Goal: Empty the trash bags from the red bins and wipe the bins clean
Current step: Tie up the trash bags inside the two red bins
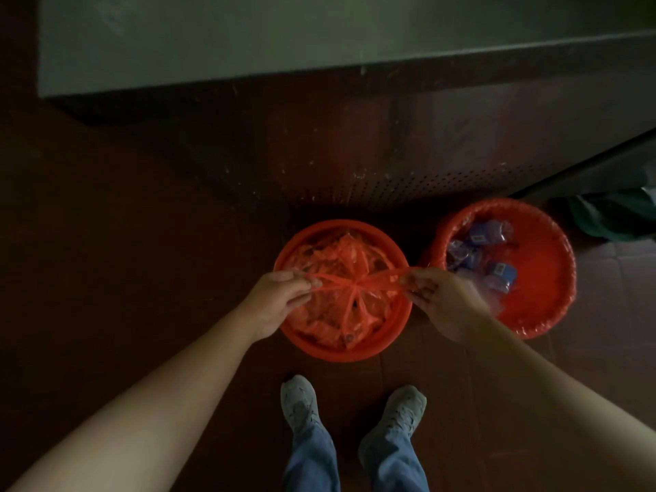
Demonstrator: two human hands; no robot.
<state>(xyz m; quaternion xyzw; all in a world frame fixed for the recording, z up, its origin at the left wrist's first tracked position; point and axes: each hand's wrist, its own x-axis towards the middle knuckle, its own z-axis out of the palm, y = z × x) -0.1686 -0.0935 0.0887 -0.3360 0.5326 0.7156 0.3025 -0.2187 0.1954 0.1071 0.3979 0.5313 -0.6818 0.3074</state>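
Observation:
Two round red bins stand side by side on the dark floor. The left bin [340,353] holds a crumpled red trash bag [340,303] whose top strands meet in a knot at the middle. My left hand [277,300] pinches the bag's left strand over the rim. My right hand [440,303] pinches the right strand, so the plastic is stretched taut between them. The right bin [546,278] is lined with a red bag and holds several blue-and-clear wrappers [479,253].
A dark wall base with a perforated panel [408,186] runs just behind the bins. A green cloth or bag [614,218] lies at the far right. My two grey shoes [351,406] stand right in front of the left bin.

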